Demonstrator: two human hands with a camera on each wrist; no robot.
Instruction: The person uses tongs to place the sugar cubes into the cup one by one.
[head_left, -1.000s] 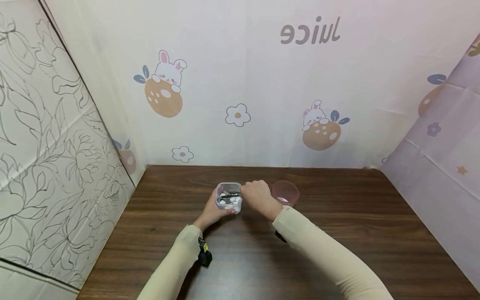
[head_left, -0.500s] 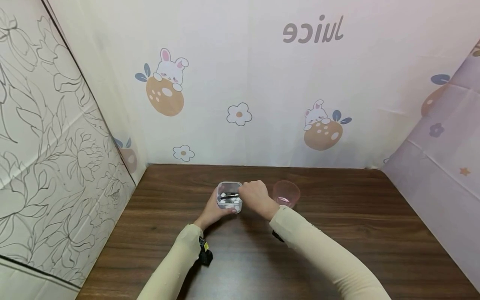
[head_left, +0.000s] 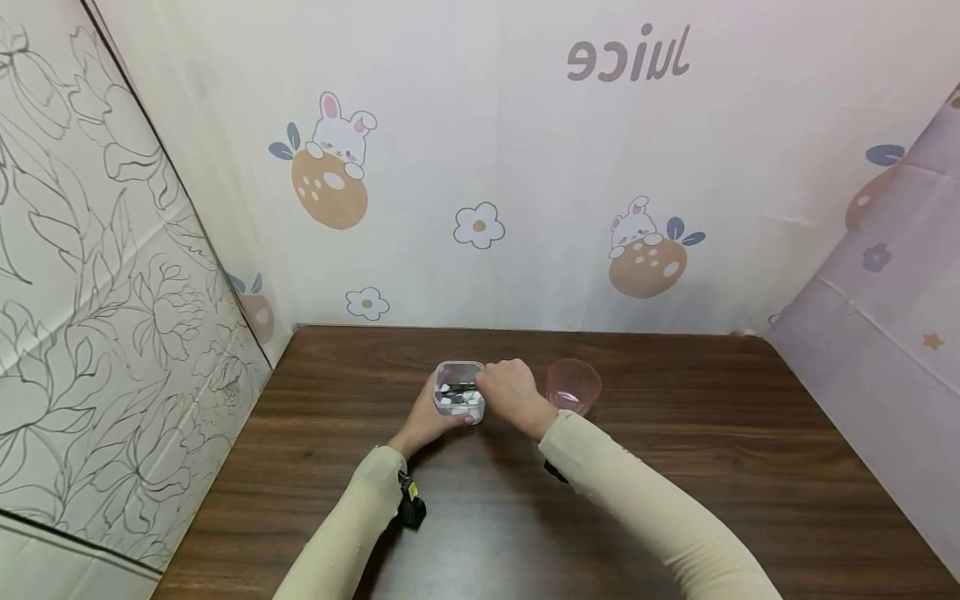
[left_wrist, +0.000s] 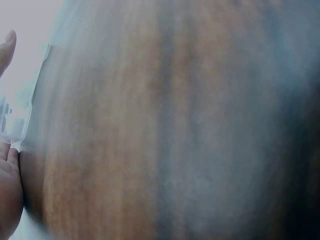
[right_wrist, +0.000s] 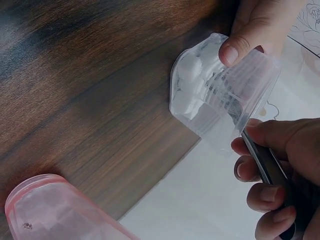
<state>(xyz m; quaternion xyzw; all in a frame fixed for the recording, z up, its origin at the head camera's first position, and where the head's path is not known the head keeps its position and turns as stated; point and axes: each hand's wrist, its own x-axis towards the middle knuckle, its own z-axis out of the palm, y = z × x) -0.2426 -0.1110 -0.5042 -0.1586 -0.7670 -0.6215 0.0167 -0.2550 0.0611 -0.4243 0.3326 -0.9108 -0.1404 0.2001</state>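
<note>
- The clear container [right_wrist: 257,77] is the thing everything centres on; from where I stand it is near the far edge of the tabletop [head_left: 675,450], its mouth facing up toward the person.
- The left hand [head_left: 427,418] holds it from the container's left side, thumb on the near wall, fingers curled round it.
- The right hand [head_left: 517,396] is at the container's right rim, its fingers wrapped firmly round the dark handle of a utensil [right_wrist: 267,167].
- The utensil runs over the rim and down into the container; its working end is blurred behind the cloudy wall, so I can't honestly say whether it has hold of anything.
- White pieces [right_wrist: 189,67] lie in the container's lower part, around the utensil.
- A pink cup [head_left: 573,385] stands to the right of the container, apart from it and just beyond the right wrist, with neither hand gripping it.
- As for how far things are, I'd call it an early stage: the container is steadied and the utensil is in among the pieces.
- Several pieces remain inside the container, none is above its rim, and none shows in the visible part of the cup, so the moving out looks not yet done.
</note>
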